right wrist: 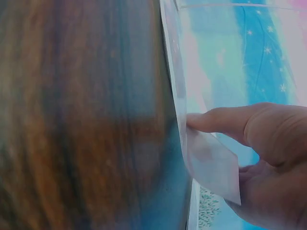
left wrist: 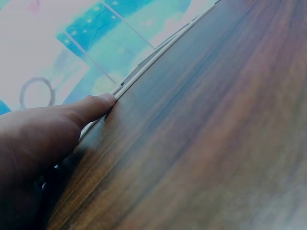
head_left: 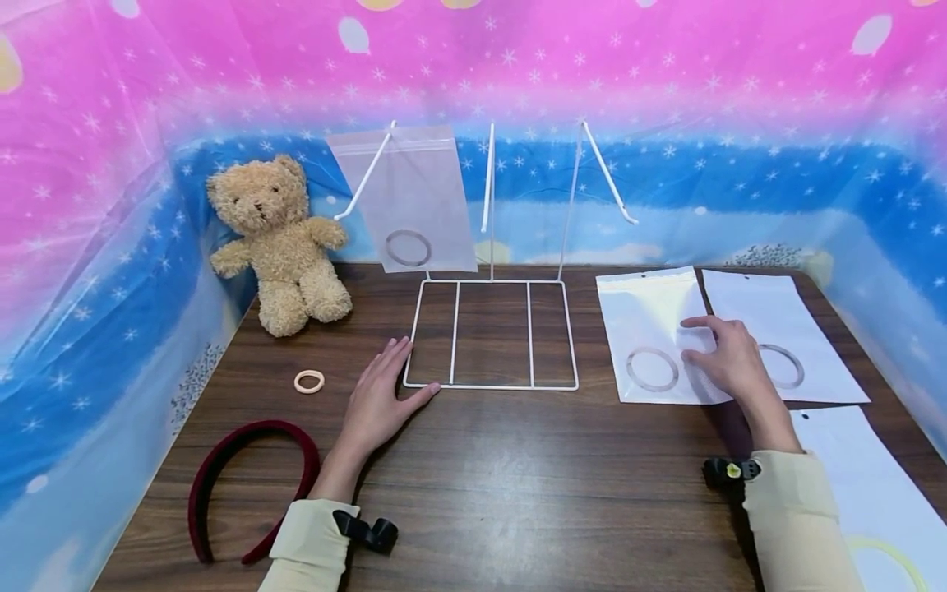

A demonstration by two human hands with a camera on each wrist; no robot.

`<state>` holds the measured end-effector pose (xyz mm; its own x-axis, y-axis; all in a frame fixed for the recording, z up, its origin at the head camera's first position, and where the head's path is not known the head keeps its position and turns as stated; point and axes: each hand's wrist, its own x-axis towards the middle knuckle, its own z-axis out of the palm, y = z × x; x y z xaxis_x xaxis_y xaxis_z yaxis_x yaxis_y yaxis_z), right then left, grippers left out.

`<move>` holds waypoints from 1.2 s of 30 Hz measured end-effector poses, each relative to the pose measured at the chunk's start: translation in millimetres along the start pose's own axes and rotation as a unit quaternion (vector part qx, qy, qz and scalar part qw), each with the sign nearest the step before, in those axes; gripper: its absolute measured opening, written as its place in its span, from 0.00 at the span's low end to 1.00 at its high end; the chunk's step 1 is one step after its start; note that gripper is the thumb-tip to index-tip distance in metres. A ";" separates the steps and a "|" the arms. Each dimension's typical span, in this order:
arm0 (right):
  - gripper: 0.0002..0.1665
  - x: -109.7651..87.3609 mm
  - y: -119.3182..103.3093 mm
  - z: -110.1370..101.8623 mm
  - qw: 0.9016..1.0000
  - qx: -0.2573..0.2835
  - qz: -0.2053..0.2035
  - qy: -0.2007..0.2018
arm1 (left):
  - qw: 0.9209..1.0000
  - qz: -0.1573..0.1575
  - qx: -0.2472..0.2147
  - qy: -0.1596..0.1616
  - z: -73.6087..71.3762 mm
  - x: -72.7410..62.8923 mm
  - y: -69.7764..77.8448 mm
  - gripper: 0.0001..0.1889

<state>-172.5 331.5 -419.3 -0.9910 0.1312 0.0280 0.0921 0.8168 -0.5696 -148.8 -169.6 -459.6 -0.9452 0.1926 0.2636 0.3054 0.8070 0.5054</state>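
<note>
A white wire rack with three hooks stands on the table. My left hand lies spread at its front left corner, thumb on the base bar. My right hand pinches a flat clear zip bag holding a greyish ring, thumb and forefinger curled on its surface. The bag buckles there, and in the right wrist view its edge bends up towards the palm. The other right fingers are mostly hidden. A similar bag with a ring hangs at the rack's left hook.
Another ring bag lies right of the right hand, and one with a yellow-green ring lies nearer. A teddy bear sits at the back left. A small peach ring and a dark red headband lie at the left.
</note>
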 end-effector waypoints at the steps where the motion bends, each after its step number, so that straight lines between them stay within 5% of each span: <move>1: 0.28 -0.1 0.8 -0.8 1.000 0.003 0.000 -0.009 | 1.000 -0.001 0.000 0.000 0.3 0.0 -0.2 0.46; 9: 0.30 -3.9 3.4 -10.0 0.998 0.036 -0.011 -0.042 | 1.000 0.002 0.003 0.001 0.6 0.5 0.2 0.45; 25: 0.28 -9.1 3.5 -21.5 0.994 0.104 -0.036 -0.021 | 1.000 0.006 0.001 0.001 0.5 0.3 0.7 0.45; 36: 0.27 -9.2 3.9 -20.2 0.994 0.103 -0.035 -0.027 | 1.000 0.006 0.001 0.002 0.9 0.8 -0.2 0.45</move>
<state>-161.0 344.8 -405.2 -0.9985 0.0440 0.0327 0.0067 0.6892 -0.7245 -149.8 -169.0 -460.2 -0.9408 0.2006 0.2734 0.3172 0.8055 0.5005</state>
